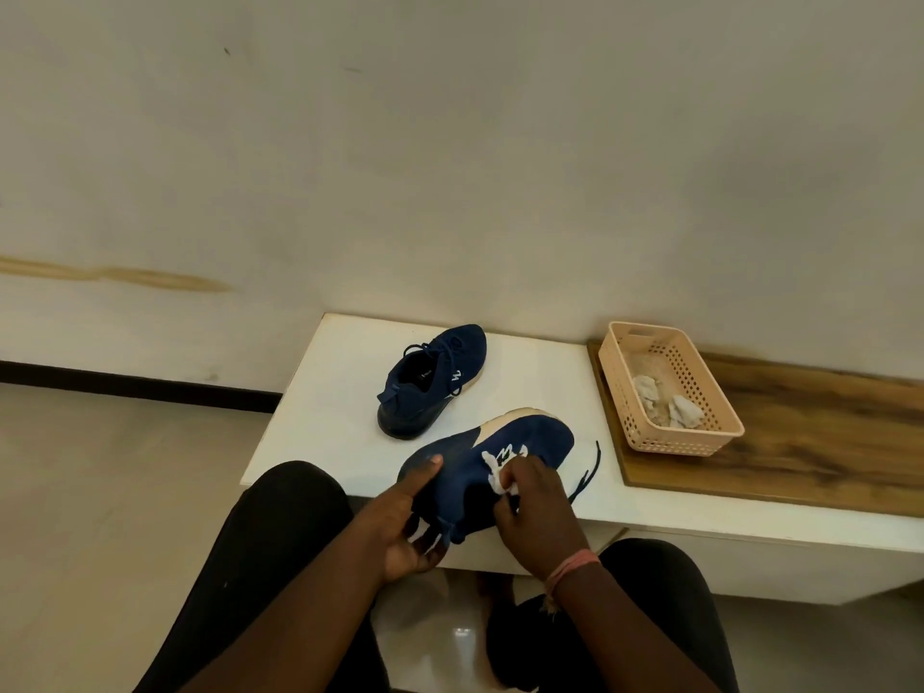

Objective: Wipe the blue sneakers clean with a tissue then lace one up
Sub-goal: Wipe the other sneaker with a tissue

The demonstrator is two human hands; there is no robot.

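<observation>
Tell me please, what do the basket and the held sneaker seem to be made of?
The basket looks like moulded plastic, matt peach in colour: its walls have regular rows of small holes. The held sneaker seems to have a knitted textile upper, dark blue and not shiny, with a fine woven texture. Its sole edge looks like white rubber or foam; I cannot tell which.

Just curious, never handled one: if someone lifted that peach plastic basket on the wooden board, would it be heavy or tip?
Probably light: the peach basket has thin perforated walls and holds only crumpled tissues. Its wide flat base suggests it would slide rather than tip on the wooden board.
</observation>
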